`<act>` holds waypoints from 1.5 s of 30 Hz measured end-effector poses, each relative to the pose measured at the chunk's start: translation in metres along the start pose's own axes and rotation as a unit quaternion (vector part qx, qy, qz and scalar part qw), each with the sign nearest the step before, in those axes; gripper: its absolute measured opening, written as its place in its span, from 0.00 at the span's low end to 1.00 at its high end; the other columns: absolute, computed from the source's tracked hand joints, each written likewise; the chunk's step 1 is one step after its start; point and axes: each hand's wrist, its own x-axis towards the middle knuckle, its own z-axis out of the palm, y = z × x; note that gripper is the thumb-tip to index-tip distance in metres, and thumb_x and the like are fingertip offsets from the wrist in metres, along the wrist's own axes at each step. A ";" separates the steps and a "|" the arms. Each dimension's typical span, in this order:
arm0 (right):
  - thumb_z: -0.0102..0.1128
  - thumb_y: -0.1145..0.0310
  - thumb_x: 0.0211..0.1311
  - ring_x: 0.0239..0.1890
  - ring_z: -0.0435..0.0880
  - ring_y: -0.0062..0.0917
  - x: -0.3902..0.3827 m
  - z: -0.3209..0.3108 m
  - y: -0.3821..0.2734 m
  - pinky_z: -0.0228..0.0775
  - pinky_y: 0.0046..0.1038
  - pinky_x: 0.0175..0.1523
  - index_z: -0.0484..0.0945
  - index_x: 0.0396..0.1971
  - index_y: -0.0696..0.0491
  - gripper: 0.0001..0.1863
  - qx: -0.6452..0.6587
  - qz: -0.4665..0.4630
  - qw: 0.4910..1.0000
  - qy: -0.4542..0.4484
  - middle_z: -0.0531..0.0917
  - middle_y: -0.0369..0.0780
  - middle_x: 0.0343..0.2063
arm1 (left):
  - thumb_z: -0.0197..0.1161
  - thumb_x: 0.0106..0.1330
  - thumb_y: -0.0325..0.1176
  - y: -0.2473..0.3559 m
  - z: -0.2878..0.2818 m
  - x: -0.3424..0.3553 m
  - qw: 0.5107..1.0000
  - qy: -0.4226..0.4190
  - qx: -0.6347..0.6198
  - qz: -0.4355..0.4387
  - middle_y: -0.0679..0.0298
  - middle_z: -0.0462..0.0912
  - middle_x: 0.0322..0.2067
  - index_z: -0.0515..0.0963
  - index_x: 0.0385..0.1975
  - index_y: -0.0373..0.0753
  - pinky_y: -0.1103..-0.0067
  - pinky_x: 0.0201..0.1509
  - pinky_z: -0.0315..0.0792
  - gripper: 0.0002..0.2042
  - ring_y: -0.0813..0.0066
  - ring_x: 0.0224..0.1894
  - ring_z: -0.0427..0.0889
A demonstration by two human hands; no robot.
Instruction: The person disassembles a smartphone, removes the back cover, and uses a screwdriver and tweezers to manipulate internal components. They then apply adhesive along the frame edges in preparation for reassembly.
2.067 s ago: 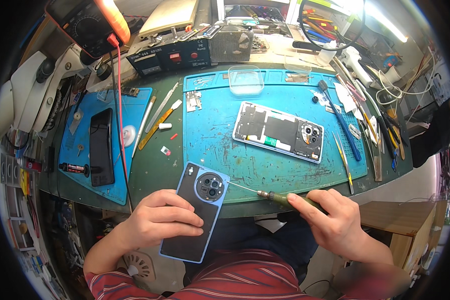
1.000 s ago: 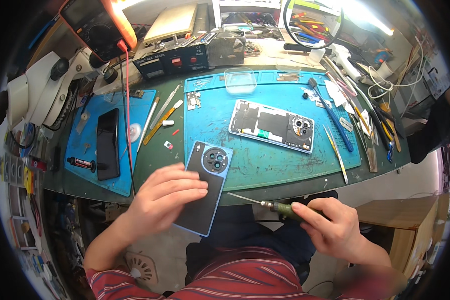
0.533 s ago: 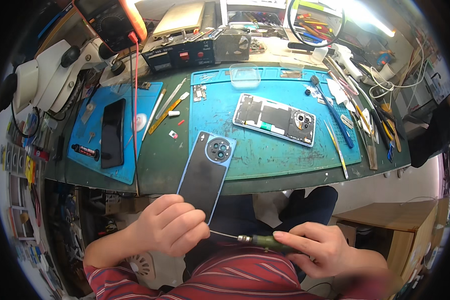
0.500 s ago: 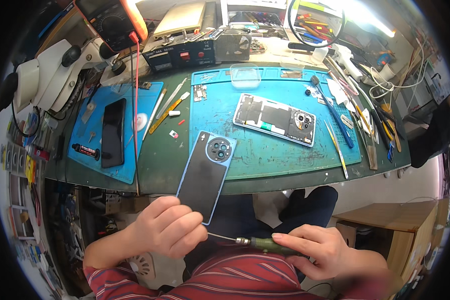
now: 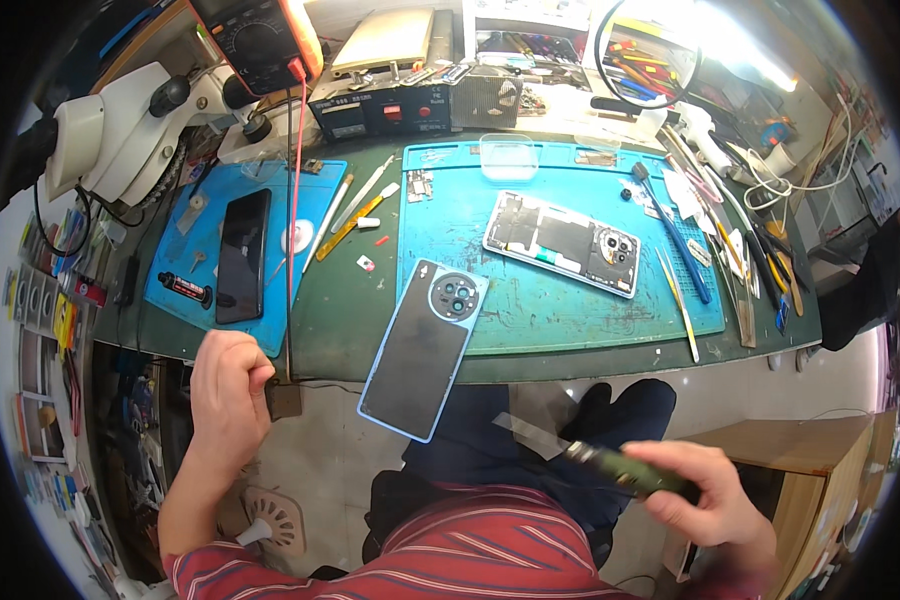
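My right hand (image 5: pixel 710 492) grips a scraper (image 5: pixel 625 468) by its green handle, over my lap at the lower right. Its thin flat blade points up and to the left. My left hand (image 5: pixel 228 385) is a closed fist at the table's front edge, below the left mat; whatever its fingers hold is hidden. Between the hands a phone back cover (image 5: pixel 418 355) with a blue rim and round camera ring rests on the mat's edge, its lower part jutting past the table. Beyond it lies an opened phone (image 5: pixel 562 243) with its inner parts showing.
A dark phone (image 5: pixel 242 258) and a small black bottle (image 5: pixel 185 288) lie on the left blue mat (image 5: pixel 188 255). Tweezers (image 5: pixel 682 305), a blue-handled brush (image 5: pixel 675 240) and several tools line the right side. A multimeter (image 5: pixel 260 40) and microscope (image 5: pixel 120 135) stand at the back left.
My left hand has moved left and up, away from the blade. My right hand has shifted right with the scraper, whose blade now tilts upward and shows its flat side.
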 end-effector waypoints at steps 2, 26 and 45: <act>0.68 0.72 0.62 0.36 0.83 0.29 -0.003 -0.005 0.004 0.75 0.28 0.46 0.77 0.64 0.59 0.29 -0.043 0.002 0.998 0.053 0.87 0.43 0.39 | 0.63 0.68 0.27 0.001 0.001 -0.011 0.995 -0.069 -0.044 -0.057 0.59 0.72 0.24 0.72 0.27 0.38 0.63 0.29 0.69 0.09 0.55 0.25 0.74; 0.73 0.78 0.51 0.29 0.81 0.29 0.047 0.016 0.023 0.74 0.30 0.30 0.85 0.58 0.44 0.30 -0.417 -0.148 0.883 0.155 0.81 0.38 0.35 | 0.68 0.71 0.40 0.048 0.052 0.092 0.865 -0.337 -0.302 -0.215 0.40 0.84 0.40 0.63 0.60 0.26 0.60 0.49 0.77 0.29 0.41 0.45 0.85; 0.67 0.78 0.49 0.30 0.82 0.29 0.067 0.020 0.038 0.75 0.29 0.33 0.85 0.59 0.42 0.32 -0.440 -0.165 0.873 0.129 0.81 0.39 0.36 | 0.59 0.77 0.34 0.047 0.047 0.100 0.803 -0.397 -0.345 -0.280 0.43 0.82 0.54 0.63 0.62 0.28 0.64 0.61 0.74 0.22 0.51 0.58 0.83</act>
